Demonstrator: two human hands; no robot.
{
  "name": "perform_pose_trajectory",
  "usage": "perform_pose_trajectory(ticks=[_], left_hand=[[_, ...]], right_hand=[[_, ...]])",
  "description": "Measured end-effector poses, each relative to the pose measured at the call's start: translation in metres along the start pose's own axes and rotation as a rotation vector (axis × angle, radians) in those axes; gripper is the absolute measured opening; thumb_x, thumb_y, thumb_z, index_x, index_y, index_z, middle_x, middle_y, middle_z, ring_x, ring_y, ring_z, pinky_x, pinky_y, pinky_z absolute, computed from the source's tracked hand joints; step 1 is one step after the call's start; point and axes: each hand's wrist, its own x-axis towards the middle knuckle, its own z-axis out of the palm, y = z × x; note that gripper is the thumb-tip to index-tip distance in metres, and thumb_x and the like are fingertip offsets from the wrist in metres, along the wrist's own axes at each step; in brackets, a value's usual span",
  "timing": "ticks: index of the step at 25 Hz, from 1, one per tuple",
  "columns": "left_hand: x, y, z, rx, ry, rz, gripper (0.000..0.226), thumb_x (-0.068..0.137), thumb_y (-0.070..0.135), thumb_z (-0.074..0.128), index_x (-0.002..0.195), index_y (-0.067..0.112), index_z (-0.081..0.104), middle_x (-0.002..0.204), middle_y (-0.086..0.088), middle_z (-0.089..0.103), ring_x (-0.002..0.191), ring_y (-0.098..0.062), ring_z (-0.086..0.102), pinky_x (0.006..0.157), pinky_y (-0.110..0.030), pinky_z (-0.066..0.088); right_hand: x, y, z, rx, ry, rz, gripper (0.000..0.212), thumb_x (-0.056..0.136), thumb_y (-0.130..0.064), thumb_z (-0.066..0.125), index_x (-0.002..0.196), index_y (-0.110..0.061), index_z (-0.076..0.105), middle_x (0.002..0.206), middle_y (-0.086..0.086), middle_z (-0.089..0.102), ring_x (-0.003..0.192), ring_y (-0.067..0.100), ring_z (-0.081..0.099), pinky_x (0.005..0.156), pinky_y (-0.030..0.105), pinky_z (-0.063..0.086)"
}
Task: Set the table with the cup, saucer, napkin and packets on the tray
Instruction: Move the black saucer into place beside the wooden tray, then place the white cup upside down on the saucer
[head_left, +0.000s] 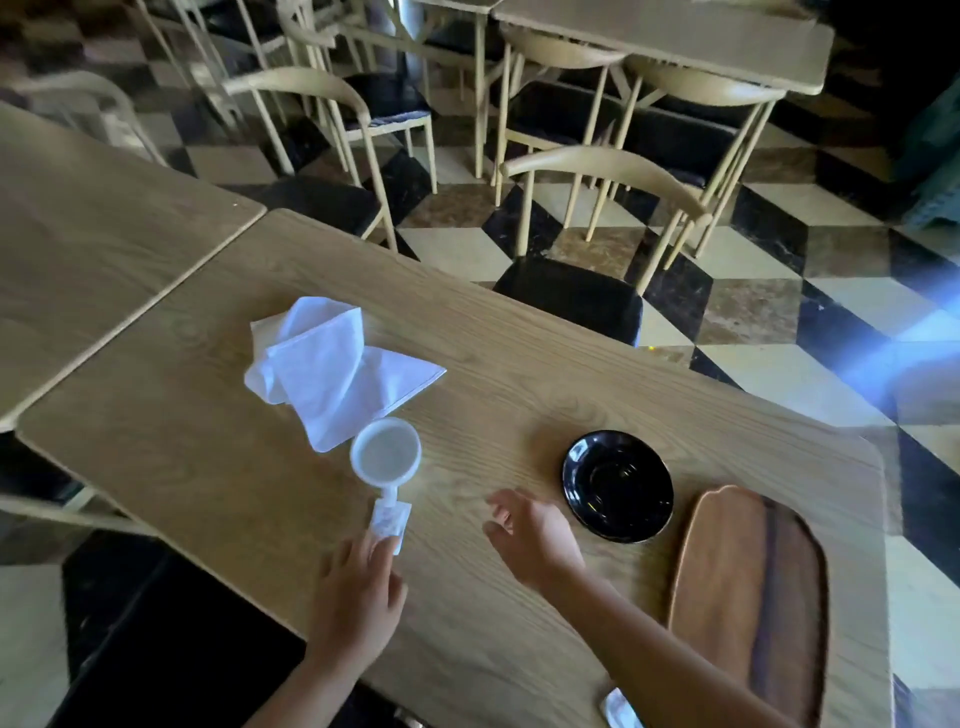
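In the head view, a light wood-grain table (519, 374) fills the middle of the frame, with pale wooden chairs (597, 171) and a chequered floor (753, 291) seen above it. One crumpled white napkin (332, 369) lies left of centre; one white cup (385, 451) stands just below it, touching its corner. One small white packet (390, 524) is pinned beneath the fingertips of the left hand (358, 597). The right hand (535, 535) is held with fingers loosely curled and empty. One glossy black round saucer (617, 486) sits beside one oblong brown wooden tray (748, 597), lower right.
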Motion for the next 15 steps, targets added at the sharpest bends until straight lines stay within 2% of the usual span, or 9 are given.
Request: perform_pose_trajectory(ticks=[2, 4, 7, 8, 10, 12, 15], left_hand=[[0.003, -0.030, 0.001, 0.049, 0.016, -0.152, 0.041, 0.070, 0.026, 0.044, 0.102, 0.012, 0.064, 0.094, -0.011, 0.059, 0.080, -0.037, 0.057, 0.071, -0.047, 0.046], [0.020, -0.052, 0.004, 0.048, 0.020, -0.292, 0.044, 0.071, 0.026, 0.049, 0.108, 0.007, 0.063, 0.108, -0.021, 0.059, 0.088, -0.042, 0.056, 0.078, -0.052, 0.047], [0.050, -0.068, 0.013, 0.028, 0.019, -0.390, 0.050, 0.078, 0.028, 0.061, 0.123, 0.007, 0.056, 0.131, -0.028, 0.050, 0.116, -0.048, 0.048, 0.095, -0.068, 0.037], [0.057, -0.070, 0.018, 0.016, 0.010, -0.406, 0.053, 0.082, 0.032, 0.060, 0.130, 0.011, 0.052, 0.138, -0.026, 0.046, 0.128, -0.048, 0.040, 0.100, -0.071, 0.030], [0.062, -0.071, 0.030, 0.000, -0.007, -0.420, 0.057, 0.088, 0.042, 0.045, 0.140, 0.018, 0.043, 0.149, -0.022, 0.036, 0.141, -0.044, 0.024, 0.104, -0.074, 0.017], [0.060, -0.072, 0.039, -0.006, -0.014, -0.423, 0.060, 0.090, 0.045, 0.033, 0.144, 0.020, 0.036, 0.154, -0.021, 0.029, 0.145, -0.042, 0.017, 0.106, -0.074, 0.011], [0.059, -0.073, 0.043, -0.003, 0.001, -0.425, 0.061, 0.090, 0.046, 0.030, 0.146, 0.021, 0.035, 0.156, -0.018, 0.027, 0.146, -0.039, 0.014, 0.109, -0.072, 0.009]], right_hand=[[0.009, -0.027, 0.026, 0.030, -0.078, 0.006, 0.030, 0.086, -0.032, 0.065, 0.113, -0.022, 0.068, 0.102, -0.001, 0.071, 0.097, 0.021, 0.065, 0.081, 0.027, 0.046], [0.019, -0.052, 0.050, 0.110, -0.101, 0.085, 0.030, 0.084, -0.037, 0.068, 0.110, -0.023, 0.069, 0.096, -0.004, 0.073, 0.092, 0.019, 0.066, 0.076, 0.026, 0.045], [0.036, -0.076, 0.076, 0.227, -0.066, 0.222, 0.034, 0.081, -0.045, 0.072, 0.106, -0.022, 0.067, 0.092, -0.003, 0.073, 0.087, 0.018, 0.066, 0.069, 0.026, 0.041], [0.041, -0.082, 0.084, 0.249, -0.042, 0.257, 0.034, 0.080, -0.046, 0.072, 0.102, -0.022, 0.066, 0.090, -0.004, 0.072, 0.086, 0.019, 0.065, 0.068, 0.026, 0.040], [0.048, -0.091, 0.096, 0.283, 0.040, 0.314, 0.027, 0.078, -0.047, 0.073, 0.083, -0.023, 0.060, 0.075, -0.008, 0.064, 0.076, 0.019, 0.061, 0.064, 0.028, 0.039], [0.052, -0.095, 0.104, 0.315, 0.104, 0.354, 0.029, 0.080, -0.046, 0.071, 0.076, -0.020, 0.058, 0.071, -0.008, 0.063, 0.073, 0.020, 0.061, 0.064, 0.032, 0.045], [0.050, -0.096, 0.108, 0.346, 0.180, 0.368, 0.032, 0.082, -0.043, 0.070, 0.075, -0.013, 0.063, 0.072, 0.000, 0.068, 0.072, 0.024, 0.063, 0.070, 0.036, 0.051]])
